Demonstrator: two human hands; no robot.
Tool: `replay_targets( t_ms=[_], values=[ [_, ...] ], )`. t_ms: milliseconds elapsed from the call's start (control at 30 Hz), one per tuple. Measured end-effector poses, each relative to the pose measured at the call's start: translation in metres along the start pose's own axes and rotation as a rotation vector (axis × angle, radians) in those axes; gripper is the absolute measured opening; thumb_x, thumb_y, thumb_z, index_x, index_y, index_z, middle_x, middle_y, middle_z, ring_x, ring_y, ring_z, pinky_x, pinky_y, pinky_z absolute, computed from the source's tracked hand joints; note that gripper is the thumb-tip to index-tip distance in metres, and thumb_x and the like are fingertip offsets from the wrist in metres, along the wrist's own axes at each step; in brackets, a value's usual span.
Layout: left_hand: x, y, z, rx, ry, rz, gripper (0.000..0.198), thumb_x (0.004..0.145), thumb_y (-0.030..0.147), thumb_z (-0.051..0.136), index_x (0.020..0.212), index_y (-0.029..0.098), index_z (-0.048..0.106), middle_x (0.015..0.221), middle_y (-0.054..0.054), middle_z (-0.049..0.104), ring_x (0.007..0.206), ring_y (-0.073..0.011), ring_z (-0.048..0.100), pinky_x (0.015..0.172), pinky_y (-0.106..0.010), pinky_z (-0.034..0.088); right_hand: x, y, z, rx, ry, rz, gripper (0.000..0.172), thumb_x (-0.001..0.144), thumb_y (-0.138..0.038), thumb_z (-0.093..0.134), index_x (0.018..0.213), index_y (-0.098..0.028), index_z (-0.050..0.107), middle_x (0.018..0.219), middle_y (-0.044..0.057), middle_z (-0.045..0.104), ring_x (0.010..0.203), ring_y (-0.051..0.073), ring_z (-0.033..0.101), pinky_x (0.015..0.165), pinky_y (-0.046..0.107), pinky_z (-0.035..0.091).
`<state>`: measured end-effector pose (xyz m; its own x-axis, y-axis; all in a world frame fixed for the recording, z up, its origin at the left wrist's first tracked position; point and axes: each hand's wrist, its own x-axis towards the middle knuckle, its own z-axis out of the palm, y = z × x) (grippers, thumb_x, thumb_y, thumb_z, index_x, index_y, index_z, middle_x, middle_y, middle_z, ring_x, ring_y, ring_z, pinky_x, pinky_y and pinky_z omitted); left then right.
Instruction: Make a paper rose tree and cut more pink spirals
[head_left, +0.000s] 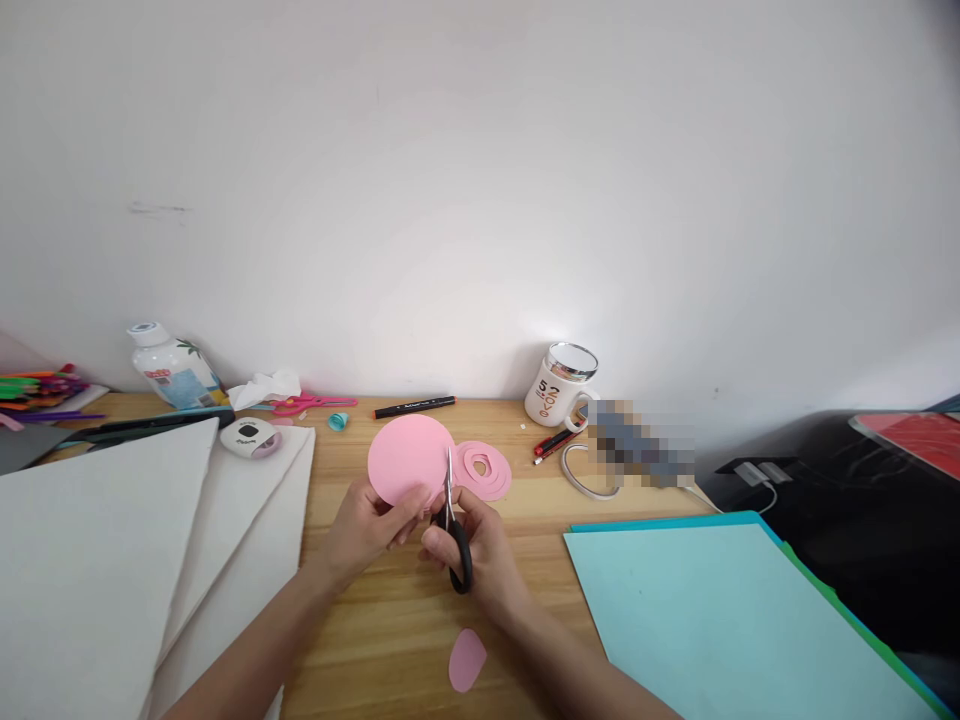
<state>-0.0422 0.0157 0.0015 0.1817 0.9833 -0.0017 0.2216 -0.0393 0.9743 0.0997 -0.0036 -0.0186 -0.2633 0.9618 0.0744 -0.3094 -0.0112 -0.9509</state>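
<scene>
A round pink paper disc (409,458) is pinched at its lower edge by my left hand (375,525). My right hand (476,550) is closed on black-handled scissors (459,555), whose blades point up at the disc's right edge. Behind the blades, pink paper rings (491,472) lie nested on the wooden table (360,620). Nearer to me, between my forearms, lies a small pink paper piece (466,660).
White boards (97,560) cover the left side, with a white oval device (250,437) on them. Along the wall are a bottle (176,370), pink scissors (311,402), a marker (415,407) and a mug (561,387). Light blue sheets (720,620) lie at the right.
</scene>
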Motion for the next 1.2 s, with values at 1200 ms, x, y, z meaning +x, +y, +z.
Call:
replay_targets(
  t_ms=[1200],
  values=[
    [0.0001, 0.0016, -0.0052, 0.098, -0.032, -0.023, 0.043, 0.072, 0.045, 0.056, 0.042, 0.018, 0.041, 0.035, 0.004, 0.038, 0.037, -0.0069, 0.034, 0.039, -0.02, 0.028, 0.0012, 0.0028, -0.0044, 0.0, 0.021, 0.047, 0.05, 0.06, -0.044, 0.078, 0.089, -0.02, 0.046, 0.054, -0.008, 0.051, 0.046, 0.006, 0.035, 0.044, 0.018, 0.026]
  ],
)
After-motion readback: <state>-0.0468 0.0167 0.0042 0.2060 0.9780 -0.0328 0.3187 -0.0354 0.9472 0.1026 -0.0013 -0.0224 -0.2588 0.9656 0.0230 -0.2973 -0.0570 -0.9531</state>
